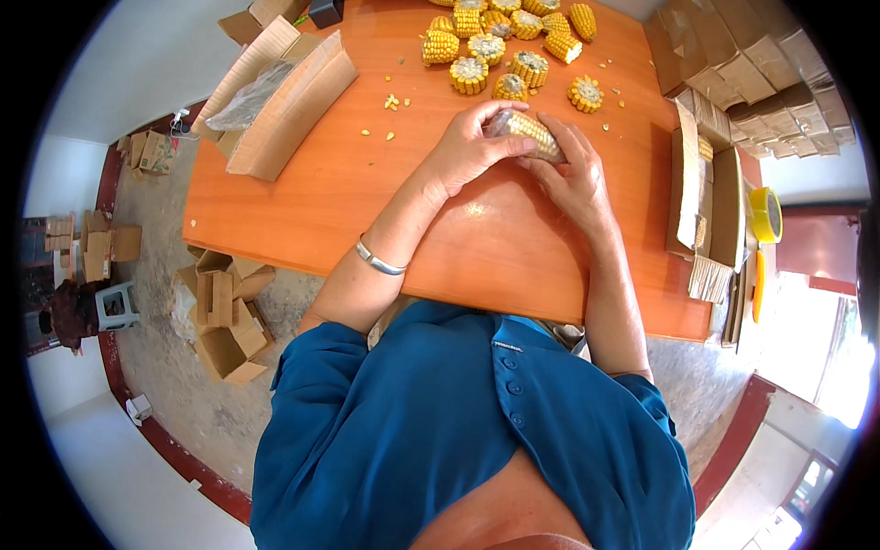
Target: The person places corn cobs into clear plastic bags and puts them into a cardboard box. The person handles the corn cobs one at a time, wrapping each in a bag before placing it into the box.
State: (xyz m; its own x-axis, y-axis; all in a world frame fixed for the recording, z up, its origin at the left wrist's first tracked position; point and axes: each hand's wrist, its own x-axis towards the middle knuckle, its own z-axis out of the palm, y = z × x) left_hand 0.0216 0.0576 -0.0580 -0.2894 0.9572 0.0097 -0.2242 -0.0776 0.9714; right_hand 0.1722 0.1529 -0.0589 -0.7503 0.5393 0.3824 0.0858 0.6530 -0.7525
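Both hands grip one piece of corn cob (533, 130) inside a clear plastic bag, just above the wooden table (474, 234). My left hand (481, 141) wraps its left end, where the film bunches up, with the thumb across the front. On the other end rest the fingers and thumb of my right hand (574, 165). Beyond the hands stand and lie several cut pieces of yellow corn cob (469, 74), some with their pale cut faces up. One cut piece (585, 93) sits apart, near my right fingertips.
Left on the table is an opened cardboard box (295, 103) holding clear plastic bags (251, 96). At the right, another open box (725, 199) contains wrapped corn, beside yellow tape (766, 214). Stacked cartons (742, 55) line the back right. Loose kernels (391, 102) dot the tabletop. Cardboard boxes (227, 330) litter the floor.
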